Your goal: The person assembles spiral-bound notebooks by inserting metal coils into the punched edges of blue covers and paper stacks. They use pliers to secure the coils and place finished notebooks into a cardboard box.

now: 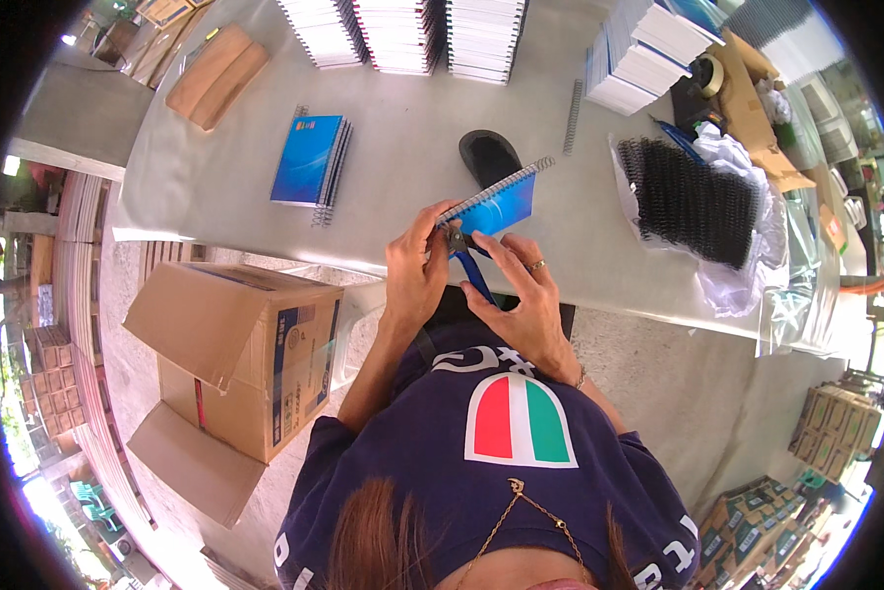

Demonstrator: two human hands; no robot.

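A blue-covered spiral notebook (506, 208) is held up at the table's front edge, its wire coil (501, 187) slanting up to the right, with the coil's end sticking out past the cover. My left hand (414, 264) grips the notebook's lower left corner by the coil. In my right hand (525, 295) are blue-handled pliers (475, 273), their jaws against the coil's near end; whether they bite on the wire I cannot tell. Just behind the notebook lies a black rounded pad-like object (488, 155), partly covered by it.
A small pile of blue notebooks (307, 162) with coils lies to the left. Book stacks (486, 34) (648, 54) stand at the back. Black coils (693, 202) lie on plastic at right, near a loose coil (573, 116). An open cardboard box (245, 344) stands at my left.
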